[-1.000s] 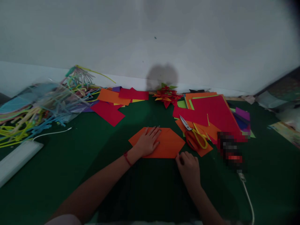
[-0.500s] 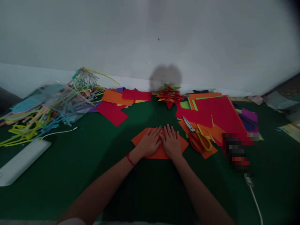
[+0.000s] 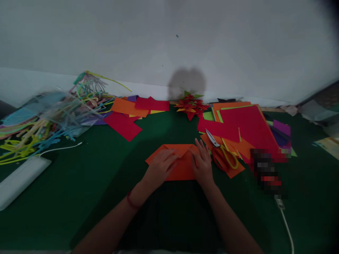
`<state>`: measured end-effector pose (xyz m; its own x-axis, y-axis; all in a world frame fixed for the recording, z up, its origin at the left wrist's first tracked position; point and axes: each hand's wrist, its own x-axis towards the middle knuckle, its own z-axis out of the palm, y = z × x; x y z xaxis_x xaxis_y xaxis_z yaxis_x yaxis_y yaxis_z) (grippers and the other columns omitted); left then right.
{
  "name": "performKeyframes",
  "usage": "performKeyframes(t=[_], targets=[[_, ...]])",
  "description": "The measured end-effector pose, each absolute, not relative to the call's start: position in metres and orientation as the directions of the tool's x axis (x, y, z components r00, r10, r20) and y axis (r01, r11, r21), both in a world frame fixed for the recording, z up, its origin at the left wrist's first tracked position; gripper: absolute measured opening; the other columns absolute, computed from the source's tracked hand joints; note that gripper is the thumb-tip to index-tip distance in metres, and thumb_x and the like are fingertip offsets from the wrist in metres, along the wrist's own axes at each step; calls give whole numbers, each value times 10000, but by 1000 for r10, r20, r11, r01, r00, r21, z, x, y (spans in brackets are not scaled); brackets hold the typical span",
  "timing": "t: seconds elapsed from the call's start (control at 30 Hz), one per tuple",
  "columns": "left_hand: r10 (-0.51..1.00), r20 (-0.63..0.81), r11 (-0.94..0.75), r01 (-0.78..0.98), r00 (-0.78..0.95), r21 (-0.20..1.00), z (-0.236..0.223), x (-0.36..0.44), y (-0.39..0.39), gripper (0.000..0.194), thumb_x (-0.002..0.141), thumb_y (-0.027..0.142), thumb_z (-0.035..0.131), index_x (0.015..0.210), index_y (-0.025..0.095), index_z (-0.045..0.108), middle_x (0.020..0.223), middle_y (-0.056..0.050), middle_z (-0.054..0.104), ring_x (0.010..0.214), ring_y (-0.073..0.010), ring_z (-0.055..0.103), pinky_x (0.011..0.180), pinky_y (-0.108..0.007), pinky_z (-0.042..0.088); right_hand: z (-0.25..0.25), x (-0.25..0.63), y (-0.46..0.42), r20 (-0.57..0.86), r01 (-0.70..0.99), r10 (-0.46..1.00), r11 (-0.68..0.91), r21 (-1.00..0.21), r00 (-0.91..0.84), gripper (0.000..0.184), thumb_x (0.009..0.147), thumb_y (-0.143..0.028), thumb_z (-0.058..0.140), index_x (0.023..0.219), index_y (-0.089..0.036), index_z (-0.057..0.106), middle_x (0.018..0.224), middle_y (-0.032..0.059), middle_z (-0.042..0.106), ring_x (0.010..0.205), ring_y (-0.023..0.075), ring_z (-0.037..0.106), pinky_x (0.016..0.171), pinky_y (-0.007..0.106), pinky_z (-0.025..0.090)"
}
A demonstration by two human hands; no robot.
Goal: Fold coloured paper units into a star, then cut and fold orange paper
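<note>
A folded orange sheet of paper (image 3: pixel 181 173) lies on the green tabletop in front of me, its side corners angled. Creased flaps show along its far edge, meeting in a V near the middle. My left hand (image 3: pixel 160 166) rests over the left part of the sheet, fingers stretched toward its middle and slightly blurred. On the right part is my right hand (image 3: pixel 203 165), its fingers apart and its thumb and forefinger touching the paper by the flap. Just right of that hand lie scissors (image 3: pixel 225 157) with orange and yellow handles, on orange scraps.
Red and orange sheets (image 3: pixel 243 123) are stacked at the back right, near a pixelated dark object (image 3: pixel 265 173) with a white cable. A pointed red-green paper piece (image 3: pixel 190 105) stands by the wall. Left are pipe cleaners (image 3: pixel 39 130), a white power strip (image 3: pixel 23 180) and red paper (image 3: pixel 124 126).
My right hand came from the near right corner onto the sheet beside my left hand. Since then both hands have moved apart, uncovering the V-shaped flaps.
</note>
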<state>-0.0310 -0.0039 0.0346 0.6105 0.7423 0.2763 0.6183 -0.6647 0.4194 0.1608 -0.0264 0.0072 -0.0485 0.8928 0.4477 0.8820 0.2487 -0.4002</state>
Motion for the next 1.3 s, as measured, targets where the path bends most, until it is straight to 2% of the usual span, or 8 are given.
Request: performKeyframes(t=[0.13,0.27,0.4,0.67,0.87,1.0,1.13,1.3], targets=[[663,280,-741,556,695,375,26,-40,-35,264,906,236,388,1120,175,530,1086,-81,593,997,-197,550,869,-368,449,10,177,-50,468,813,870,383,-439,-157,354,840,-86,375,1115,-226,550,1332,54,435,1255,209,344,997,445,318],[631,202,-762,551,749,340,13,-43,-44,261,886,231,444,1120,147,524,1109,-87,578,983,-207,552,841,-365,465,5,183,-67,340,754,876,473,-455,-344,399,837,-82,405,1196,-225,501,1238,55,531,1175,182,439,950,388,383],[596,152,-787,534,789,310,11,-46,-40,260,894,198,423,1130,137,513,1127,-92,569,993,-204,548,839,-360,470,4,185,-76,204,755,888,458,-469,-413,364,856,-144,433,1196,-248,513,1226,52,544,1128,190,482,920,394,405],[501,246,-863,456,830,219,12,-60,-40,282,863,39,384,1109,83,516,1007,-118,629,918,-198,589,777,-342,502,4,192,-79,199,711,858,506,-488,-474,373,846,-254,519,1218,-268,495,1235,42,547,1156,211,472,913,407,415],[616,218,-772,524,757,360,10,-60,-40,241,888,117,384,1074,121,536,911,-81,635,778,-155,605,662,-288,514,4,188,-76,245,695,881,470,-544,-405,237,871,-212,471,1060,-264,604,1095,23,641,1057,182,556,847,370,451],[691,183,-686,556,699,469,13,-54,-36,207,886,241,439,1034,162,560,994,-62,616,898,-167,581,780,-323,492,5,184,-71,221,728,923,384,-567,-315,197,867,-236,483,993,-248,633,1015,25,669,964,170,599,819,333,449],[740,139,-599,551,658,580,13,-51,-29,175,889,215,435,999,180,566,1038,-46,597,955,-159,554,837,-322,466,7,183,-63,195,765,948,319,-559,-253,171,855,-285,501,914,-242,656,908,24,688,865,180,624,802,341,434],[736,99,-580,549,669,602,13,-52,-20,135,877,203,458,943,181,573,981,-34,596,920,-159,557,802,-315,474,13,188,-55,143,724,924,367,-584,-353,122,794,-289,592,900,-258,644,937,-3,688,929,186,593,827,348,404]])
